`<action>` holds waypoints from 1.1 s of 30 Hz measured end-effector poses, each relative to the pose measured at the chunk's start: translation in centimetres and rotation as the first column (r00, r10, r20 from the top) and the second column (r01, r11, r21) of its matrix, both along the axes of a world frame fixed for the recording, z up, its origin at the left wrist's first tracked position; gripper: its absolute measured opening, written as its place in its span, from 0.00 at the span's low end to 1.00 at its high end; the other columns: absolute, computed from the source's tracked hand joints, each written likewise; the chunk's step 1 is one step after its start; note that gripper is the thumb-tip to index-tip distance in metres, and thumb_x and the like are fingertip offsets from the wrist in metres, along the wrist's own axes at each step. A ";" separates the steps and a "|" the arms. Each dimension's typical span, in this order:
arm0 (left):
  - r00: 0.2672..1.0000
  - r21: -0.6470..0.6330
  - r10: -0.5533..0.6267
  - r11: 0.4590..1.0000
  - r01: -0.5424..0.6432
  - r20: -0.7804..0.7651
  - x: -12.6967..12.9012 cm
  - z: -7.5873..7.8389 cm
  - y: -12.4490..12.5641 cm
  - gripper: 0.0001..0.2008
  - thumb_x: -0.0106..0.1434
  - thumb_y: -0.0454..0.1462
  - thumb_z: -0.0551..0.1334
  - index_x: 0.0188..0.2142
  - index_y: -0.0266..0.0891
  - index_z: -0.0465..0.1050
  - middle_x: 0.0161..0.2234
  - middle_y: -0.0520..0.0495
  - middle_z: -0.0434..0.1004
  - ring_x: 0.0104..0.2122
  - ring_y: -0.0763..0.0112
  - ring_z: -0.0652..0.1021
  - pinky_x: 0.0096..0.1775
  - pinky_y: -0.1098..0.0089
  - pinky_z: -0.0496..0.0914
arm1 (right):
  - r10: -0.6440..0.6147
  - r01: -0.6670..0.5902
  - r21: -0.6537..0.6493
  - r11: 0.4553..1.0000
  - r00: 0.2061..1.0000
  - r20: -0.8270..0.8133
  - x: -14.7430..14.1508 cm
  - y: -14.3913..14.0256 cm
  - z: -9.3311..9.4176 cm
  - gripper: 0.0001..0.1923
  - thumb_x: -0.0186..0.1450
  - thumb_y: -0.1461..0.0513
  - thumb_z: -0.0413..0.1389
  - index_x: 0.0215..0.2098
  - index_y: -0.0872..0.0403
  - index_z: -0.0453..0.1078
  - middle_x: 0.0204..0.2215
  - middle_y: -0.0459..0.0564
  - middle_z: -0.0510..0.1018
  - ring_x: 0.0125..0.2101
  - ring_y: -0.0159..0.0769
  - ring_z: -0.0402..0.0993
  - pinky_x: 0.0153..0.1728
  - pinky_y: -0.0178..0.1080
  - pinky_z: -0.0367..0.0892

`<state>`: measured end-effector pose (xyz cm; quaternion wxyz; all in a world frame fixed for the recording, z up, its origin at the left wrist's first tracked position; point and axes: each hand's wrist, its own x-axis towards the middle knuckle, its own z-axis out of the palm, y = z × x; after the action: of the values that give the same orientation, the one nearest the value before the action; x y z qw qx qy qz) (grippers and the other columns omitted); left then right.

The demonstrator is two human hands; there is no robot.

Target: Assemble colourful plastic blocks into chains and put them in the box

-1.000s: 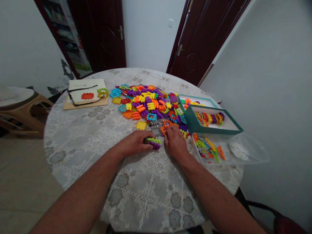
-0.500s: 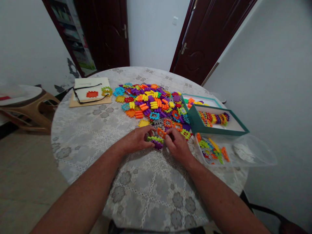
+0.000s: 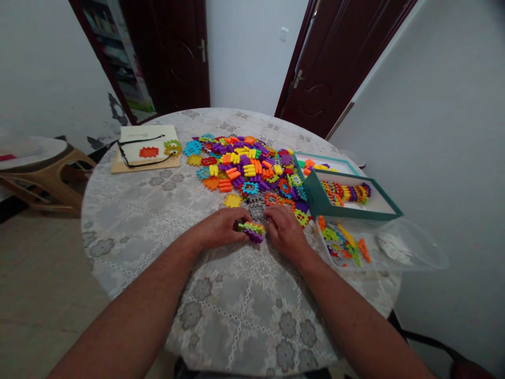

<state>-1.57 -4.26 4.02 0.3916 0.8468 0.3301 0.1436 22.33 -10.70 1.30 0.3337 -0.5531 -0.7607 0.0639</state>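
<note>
A: What could slip here?
B: The small stack of green and purple blocks (image 3: pixel 251 230) on the counter (image 3: pixel 130 210) could pop apart if squeezed crooked.
A: And each grip?
B: Left hand (image 3: pixel 219 229) is clenched around the stack's left end; right hand (image 3: pixel 284 230) has curled fingers pressing its right end.

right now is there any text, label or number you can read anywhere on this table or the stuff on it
No text can be read.
The cream booklet has a faint line of print near its top edge, too small and blurred to read.
The teal box, the clear plastic tub and the stack of purple and green pieces between the left hand and right hand show no lettering.
</note>
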 end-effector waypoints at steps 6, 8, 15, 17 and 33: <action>0.999 0.030 -0.014 0.999 0.013 0.031 0.1 -0.1 0.1 0.15 0.60 0.38 0.70 0.48 0.44 0.77 0.38 0.49 0.81 0.36 0.66 0.76 0.41 0.66 0.66 | -0.039 0.043 -0.006 0.999 0.953 0.299 -0.9 0.6 -0.4 0.22 0.72 0.63 0.57 0.64 0.51 0.72 0.65 0.58 0.74 0.71 0.59 0.53 0.68 0.64 0.51; 1.000 0.041 -0.008 0.999 0.007 0.027 0.0 -0.1 0.0 0.14 0.61 0.38 0.70 0.47 0.44 0.77 0.37 0.49 0.80 0.37 0.66 0.76 0.41 0.66 0.66 | -0.023 0.034 -0.028 0.999 0.948 0.316 -1.0 0.5 -0.3 0.22 0.72 0.63 0.57 0.64 0.50 0.72 0.63 0.57 0.76 0.69 0.58 0.55 0.68 0.64 0.48; 1.000 0.067 -0.019 0.998 0.018 0.022 0.0 0.1 -0.1 0.10 0.61 0.39 0.70 0.43 0.45 0.78 0.37 0.50 0.80 0.37 0.66 0.76 0.41 0.67 0.66 | 0.032 -0.016 -0.049 0.999 0.938 0.345 -0.5 0.5 -0.1 0.15 0.73 0.57 0.59 0.57 0.50 0.77 0.52 0.58 0.79 0.55 0.52 0.68 0.65 0.58 0.54; 0.999 0.065 -0.026 0.998 0.025 0.024 0.0 0.1 -0.1 0.10 0.61 0.39 0.70 0.43 0.45 0.78 0.38 0.50 0.80 0.38 0.65 0.76 0.42 0.66 0.66 | 0.036 -0.025 -0.036 0.999 0.931 0.363 -0.6 0.7 -0.1 0.12 0.74 0.58 0.58 0.53 0.50 0.78 0.51 0.57 0.80 0.53 0.50 0.69 0.65 0.58 0.53; 0.996 -0.015 0.083 0.996 -0.083 0.029 -0.2 -0.6 0.1 0.28 0.58 0.40 0.72 0.58 0.42 0.71 0.42 0.46 0.78 0.38 0.64 0.76 0.41 0.65 0.68 | 0.015 -0.015 -0.001 1.000 0.995 0.094 -0.6 -0.4 0.6 0.14 0.79 0.59 0.48 0.45 0.53 0.76 0.38 0.54 0.79 0.40 0.41 0.75 0.43 0.41 0.68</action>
<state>-1.81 -4.17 3.44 0.3962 0.8273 0.3601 0.1701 21.71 -11.11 1.91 0.2970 -0.5497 -0.7798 0.0402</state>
